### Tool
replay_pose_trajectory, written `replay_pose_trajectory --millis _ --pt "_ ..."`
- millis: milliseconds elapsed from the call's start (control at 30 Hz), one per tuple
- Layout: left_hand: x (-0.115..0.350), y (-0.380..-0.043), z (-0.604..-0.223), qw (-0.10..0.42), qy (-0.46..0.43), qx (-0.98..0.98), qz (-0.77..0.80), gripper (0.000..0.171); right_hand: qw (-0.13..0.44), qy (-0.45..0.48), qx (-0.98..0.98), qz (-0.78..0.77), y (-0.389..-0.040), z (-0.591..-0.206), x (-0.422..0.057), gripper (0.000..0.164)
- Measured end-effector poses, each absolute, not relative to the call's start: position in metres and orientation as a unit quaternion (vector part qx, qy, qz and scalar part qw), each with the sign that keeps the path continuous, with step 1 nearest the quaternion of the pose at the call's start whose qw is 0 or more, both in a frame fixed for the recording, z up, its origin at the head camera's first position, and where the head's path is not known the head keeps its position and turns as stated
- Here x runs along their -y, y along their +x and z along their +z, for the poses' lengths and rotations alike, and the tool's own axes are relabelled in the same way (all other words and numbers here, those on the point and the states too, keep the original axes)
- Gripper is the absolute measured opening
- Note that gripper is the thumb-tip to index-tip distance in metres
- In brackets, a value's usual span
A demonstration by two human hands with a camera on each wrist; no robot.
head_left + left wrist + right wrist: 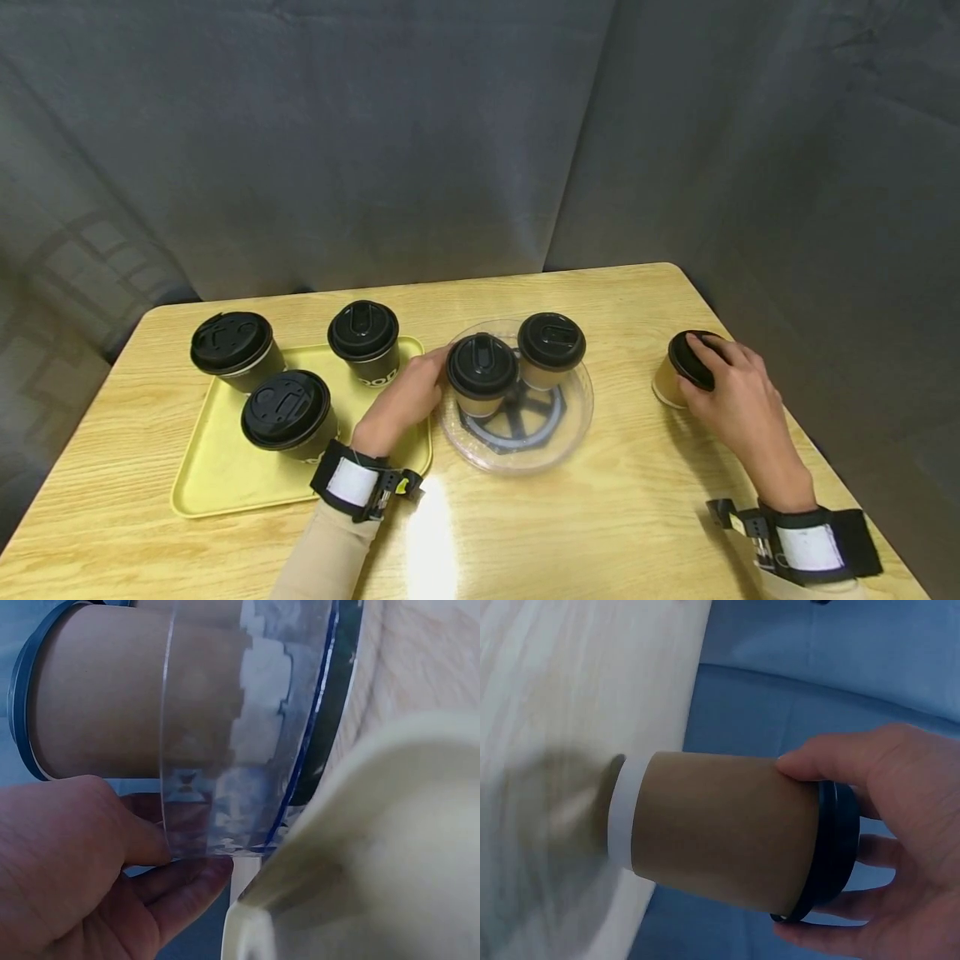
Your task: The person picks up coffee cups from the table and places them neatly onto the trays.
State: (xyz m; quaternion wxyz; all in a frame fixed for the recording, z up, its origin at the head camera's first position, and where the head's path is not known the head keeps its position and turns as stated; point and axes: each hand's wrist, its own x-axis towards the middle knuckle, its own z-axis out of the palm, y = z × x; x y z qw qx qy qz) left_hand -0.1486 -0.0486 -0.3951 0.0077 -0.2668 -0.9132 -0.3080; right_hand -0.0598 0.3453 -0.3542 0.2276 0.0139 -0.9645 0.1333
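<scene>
My left hand [408, 396] pinches the rim of a clear round tray [573, 442], thumb inside and fingers outside in the left wrist view. Two brown paper coffee cups with black lids stand in this tray: a nearer cup [482, 375] beside my left fingers, and a farther cup [551, 350]. Over at the table's right side, my right hand [738, 400] grips another brown coffee cup [727, 829] around its black lid and upper wall. That cup leans slightly; whether its white-banded base touches the table cannot be told.
A yellow tray [225, 467] lies left of the round one, its edge close to my left hand. On it are three dark lidded cups: a back-left cup [234, 350], a front cup [288, 417] and a back-right cup [365, 342]. Grey curtains [375, 150] hang behind the wooden table [540, 533].
</scene>
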Motion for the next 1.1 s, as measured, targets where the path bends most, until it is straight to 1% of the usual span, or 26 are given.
replay_pose_trajectory --millis 233,400,533,567,633,700,767,967,1033,1100 --pt "0.048 -0.151 -0.396 0.018 -0.266 0.914 -0.306 0.063 0.277 0.059 0.952 0.119 -0.046 -0.328 -0.320 0.065" --pt "0.048 -0.152 -0.397 0.021 -0.267 0.913 -0.308 0.056 0.294 0.100 0.943 0.118 -0.033 -0.308 -0.299 0.065" --pt "0.047 -0.155 -0.398 0.023 -0.268 0.912 -0.311 0.052 0.313 0.135 0.932 0.122 -0.023 -0.297 -0.283 0.051" --pt "0.047 -0.155 -0.398 0.025 -0.268 0.912 -0.310 0.052 0.318 0.144 0.929 0.125 -0.021 -0.294 -0.279 0.051" --pt "0.047 -0.156 -0.399 0.030 -0.269 0.912 -0.308 0.050 0.324 0.160 0.923 0.128 -0.017 -0.290 -0.270 0.055" --pt "0.047 -0.157 -0.399 0.034 -0.268 0.914 -0.302 0.047 0.324 0.172 0.921 0.129 -0.014 -0.287 -0.261 0.061" --pt "0.047 -0.157 -0.399 0.037 -0.268 0.915 -0.298 0.046 0.316 0.181 0.922 0.128 -0.012 -0.287 -0.252 0.061" --pt "0.047 -0.157 -0.398 0.035 -0.267 0.914 -0.303 0.043 0.292 0.221 0.921 0.133 -0.014 -0.294 -0.233 0.054" --pt "0.047 -0.158 -0.398 0.035 -0.269 0.913 -0.306 0.042 0.289 0.238 0.917 0.137 -0.016 -0.298 -0.229 0.050" --pt "0.046 -0.158 -0.399 0.033 -0.269 0.913 -0.306 0.042 0.291 0.253 0.912 0.137 -0.019 -0.304 -0.225 0.051"
